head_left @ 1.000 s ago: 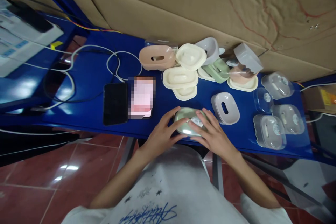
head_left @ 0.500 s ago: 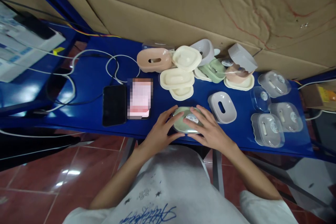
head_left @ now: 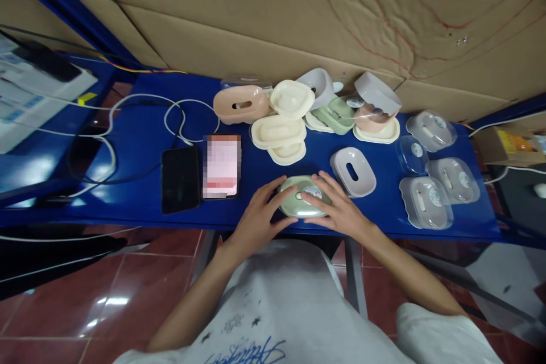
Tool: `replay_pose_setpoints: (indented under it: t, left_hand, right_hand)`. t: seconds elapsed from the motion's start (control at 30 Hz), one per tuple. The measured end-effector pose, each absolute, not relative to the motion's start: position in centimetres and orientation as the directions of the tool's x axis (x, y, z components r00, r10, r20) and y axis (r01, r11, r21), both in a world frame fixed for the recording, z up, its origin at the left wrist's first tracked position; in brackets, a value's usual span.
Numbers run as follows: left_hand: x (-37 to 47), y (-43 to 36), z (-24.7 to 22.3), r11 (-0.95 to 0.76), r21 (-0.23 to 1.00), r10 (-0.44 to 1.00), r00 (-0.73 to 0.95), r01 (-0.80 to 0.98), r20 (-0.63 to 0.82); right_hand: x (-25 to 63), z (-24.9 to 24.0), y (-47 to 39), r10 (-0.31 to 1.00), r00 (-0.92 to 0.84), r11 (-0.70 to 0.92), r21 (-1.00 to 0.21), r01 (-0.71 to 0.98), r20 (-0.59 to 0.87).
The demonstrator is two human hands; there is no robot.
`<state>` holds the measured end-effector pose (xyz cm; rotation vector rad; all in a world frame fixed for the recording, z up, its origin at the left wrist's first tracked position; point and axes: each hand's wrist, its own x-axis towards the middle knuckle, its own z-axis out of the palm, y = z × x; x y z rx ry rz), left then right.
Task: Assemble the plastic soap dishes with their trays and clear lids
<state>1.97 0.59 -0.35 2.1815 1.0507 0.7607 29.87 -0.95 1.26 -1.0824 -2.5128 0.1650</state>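
A green box with a clear lid and a round white label (head_left: 294,205) lies at the table's front edge between my hands. My left hand (head_left: 263,209) grips its left end, thumb at the near side and fingers over the top. On its right end, my right hand (head_left: 336,205) holds it in the same way, with fingertips near the label. Just beyond my right hand sits a light grey oval box with a slot (head_left: 364,176).
Behind are a peach box (head_left: 256,111), cream trays (head_left: 292,99), a green piece (head_left: 341,116) and a tilted grey box (head_left: 377,94). Clear-lidded grey boxes (head_left: 458,182) stand at right. A black phone (head_left: 180,179), a lit phone (head_left: 222,168) and white cables (head_left: 113,153) lie left.
The camera view has shifted slightly, moving the table items a little in the picture. Both hands stay around the green box.
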Motion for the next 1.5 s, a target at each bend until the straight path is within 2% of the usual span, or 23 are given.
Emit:
replay_pose_setpoints:
  t: [0.13, 0.23, 0.53, 0.63, 0.7, 0.77, 0.83, 0.9, 0.93, 0.97, 1.03, 1.1, 1.3, 1.4, 1.5]
  left_hand:
    - [2.0, 0.8, -0.4, -0.490, 0.738, 0.825, 0.518, 0.463, 0.223]
    - [2.0, 0.8, -0.5, -0.487, 0.740, 0.829, 0.512, 0.464, 0.225]
    - [1.7, 0.7, -0.3, -0.520, 0.732, 0.803, 0.544, 0.441, 0.243]
    - [1.6, 0.3, 0.5, -0.506, 0.774, 0.783, 0.579, 0.381, 0.226]
    - [2.0, 0.1, 1.2, -0.497, 0.801, 0.771, 0.593, 0.333, 0.232]
    - [3.0, 0.0, 1.9, -0.521, 0.795, 0.752, 0.607, 0.311, 0.256]
    - [4.6, 0.2, 2.5, -0.593, 0.740, 0.705, 0.649, 0.317, 0.287]
    - [6.8, 0.7, 3.1, -0.695, 0.640, 0.625, 0.716, 0.328, 0.312]
    - [8.0, 1.1, 3.4, -0.744, 0.580, 0.581, 0.750, 0.332, 0.316]
    - [9.2, 1.5, 3.6, -0.785, 0.522, 0.542, 0.779, 0.334, 0.317]
    - [11.4, 2.2, 3.7, -0.838, 0.431, 0.484, 0.819, 0.334, 0.307]
    - [12.8, 2.9, 3.4, -0.855, 0.382, 0.470, 0.836, 0.351, 0.283]
    - [12.2, 2.8, 2.3, -0.838, 0.316, 0.530, 0.801, 0.445, 0.278]
    - [10.6, 2.0, 2.2, -0.832, 0.291, 0.548, 0.783, 0.472, 0.295]
    - [9.0, 1.4, 2.3, -0.832, 0.271, 0.551, 0.778, 0.485, 0.301]
  right_hand:
    - [30.2, 2.0, -0.7, 0.737, -0.626, 0.675, -0.315, 0.668, 0.252]
    - [30.5, 2.2, -0.4, 0.730, -0.630, 0.682, -0.346, 0.645, 0.266]
    - [30.3, 2.0, -1.1, 0.718, -0.655, 0.694, -0.164, 0.701, 0.237]
    - [31.0, 3.4, -2.7, 0.709, -0.640, 0.693, -0.126, 0.709, 0.298]
    - [33.2, 4.8, -4.3, 0.729, -0.553, 0.639, -0.111, 0.761, 0.403]
    - [37.8, 6.3, -6.0, 0.754, -0.370, 0.476, -0.064, 0.877, 0.543]
    - [44.8, 7.3, -7.5, 0.727, -0.131, 0.162, 0.017, 0.987, 0.674]
    - [53.4, 7.6, -8.2, 0.638, 0.089, -0.155, 0.014, 0.988, 0.765]
    - [57.7, 7.4, -8.3, 0.583, 0.218, -0.322, -0.023, 0.946, 0.783]
    - [61.5, 7.1, -8.1, 0.562, 0.368, -0.480, -0.070, 0.874, 0.741]
    - [67.4, 6.2, -7.5, 0.541, 0.552, -0.642, -0.112, 0.758, 0.635]
    - [70.1, 5.2, -6.7, 0.574, 0.588, -0.652, -0.116, 0.749, 0.571]
    - [69.1, 2.6, -6.0, 0.739, 0.507, -0.489, -0.163, 0.857, 0.443]
    - [68.6, 2.2, -6.1, 0.756, 0.486, -0.457, -0.178, 0.872, 0.439]
    - [65.9, 3.0, -5.6, 0.760, 0.422, -0.396, -0.163, 0.904, 0.494]
